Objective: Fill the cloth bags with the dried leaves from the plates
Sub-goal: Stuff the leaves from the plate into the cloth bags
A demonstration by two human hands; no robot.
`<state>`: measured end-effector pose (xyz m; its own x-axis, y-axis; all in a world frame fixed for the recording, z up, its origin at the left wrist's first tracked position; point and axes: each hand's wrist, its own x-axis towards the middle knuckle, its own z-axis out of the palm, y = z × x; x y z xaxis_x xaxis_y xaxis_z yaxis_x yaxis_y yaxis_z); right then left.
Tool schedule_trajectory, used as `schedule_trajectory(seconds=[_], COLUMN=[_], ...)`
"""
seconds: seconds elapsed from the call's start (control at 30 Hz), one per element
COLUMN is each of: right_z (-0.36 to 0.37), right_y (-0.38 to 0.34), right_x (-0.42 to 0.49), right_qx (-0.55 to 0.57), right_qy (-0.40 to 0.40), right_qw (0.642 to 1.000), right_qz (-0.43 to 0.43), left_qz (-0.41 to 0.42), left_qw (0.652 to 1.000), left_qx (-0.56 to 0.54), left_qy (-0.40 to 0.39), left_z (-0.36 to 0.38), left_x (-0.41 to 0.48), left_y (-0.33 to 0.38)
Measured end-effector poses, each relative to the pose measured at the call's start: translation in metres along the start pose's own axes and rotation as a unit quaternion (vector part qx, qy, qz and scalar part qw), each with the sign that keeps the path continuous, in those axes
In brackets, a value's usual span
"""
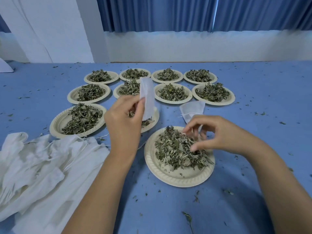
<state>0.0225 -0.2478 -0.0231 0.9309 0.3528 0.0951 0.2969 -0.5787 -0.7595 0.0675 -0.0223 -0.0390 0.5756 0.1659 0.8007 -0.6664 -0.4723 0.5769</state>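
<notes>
My left hand [124, 119] holds a small white cloth bag [147, 97] upright above the table, pinched near its lower part. My right hand [217, 132] hovers with curled fingers over the dried leaves [177, 147] on the nearest beige plate [170, 178], fingertips touching the heap. Another small white bag [192, 109] with a drawstring lies flat just beyond that plate. A heap of white cloth bags [42, 166] lies at the left front.
Several more beige plates of dried leaves stand in rows farther back, such as one at the left [58, 122] and one at the far right [231, 98]. Leaf crumbs litter the blue table [168, 208]. Blue curtains and a white wall stand behind.
</notes>
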Motion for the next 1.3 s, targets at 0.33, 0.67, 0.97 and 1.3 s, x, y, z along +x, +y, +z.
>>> schedule_trajectory(seconds=[0.33, 0.67, 0.97, 1.3], right_z=[0.013, 0.006, 0.012, 0.040], right_y=[-0.005, 0.004, -0.006, -0.004], right_x=[0.000, -0.002, -0.003, 0.006], right_qx=[-0.043, 0.013, 0.179, 0.083], right_qy=[-0.089, -0.001, 0.156, 0.251], right_qw=[0.995, 1.000, 0.962, 0.954], right_qz=[0.021, 0.012, -0.133, -0.142], left_qz=[0.069, -0.133, -0.184, -0.167], left_qw=[0.990, 0.973, 0.946, 0.950], left_qx=[0.057, 0.002, -0.044, -0.029], left_qy=[-0.104, -0.188, -0.265, -0.263], left_z=[0.010, 0.014, 0.020, 0.021], left_x=[-0.009, -0.010, -0.020, -0.022], left_y=[-0.002, 0.001, 0.008, 0.016])
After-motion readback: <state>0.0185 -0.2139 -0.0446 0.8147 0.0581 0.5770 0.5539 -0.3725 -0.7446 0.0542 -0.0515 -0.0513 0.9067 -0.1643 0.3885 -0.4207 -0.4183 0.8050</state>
